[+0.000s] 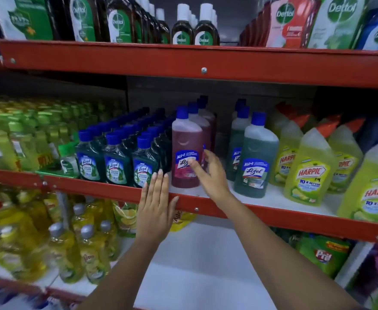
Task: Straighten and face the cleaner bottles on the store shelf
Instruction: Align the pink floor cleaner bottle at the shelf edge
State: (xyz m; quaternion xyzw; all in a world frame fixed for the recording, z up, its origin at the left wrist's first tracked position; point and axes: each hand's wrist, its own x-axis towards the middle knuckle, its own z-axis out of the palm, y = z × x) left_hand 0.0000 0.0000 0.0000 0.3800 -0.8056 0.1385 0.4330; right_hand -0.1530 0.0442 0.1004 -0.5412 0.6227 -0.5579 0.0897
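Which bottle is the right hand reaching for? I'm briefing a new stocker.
On the middle red metal shelf, look just right of the small dark green bottles. The tall maroon plastic bottle at the row's front is the only reddish one, blue-capped, beside the right hand.

Purple Lizol bottle [186,151] upright, label fwd, at shelf [107,187] front.

The red metal shelf [107,186] carried small dark green Lizol bottles [116,164] in rows at the left, a file of tall pink Lizol bottles [186,151] beside them, then after a gap tall green Lizol bottles [256,157], and yellow-green Harpic bottles [310,168] at the right, all upright on its white deck
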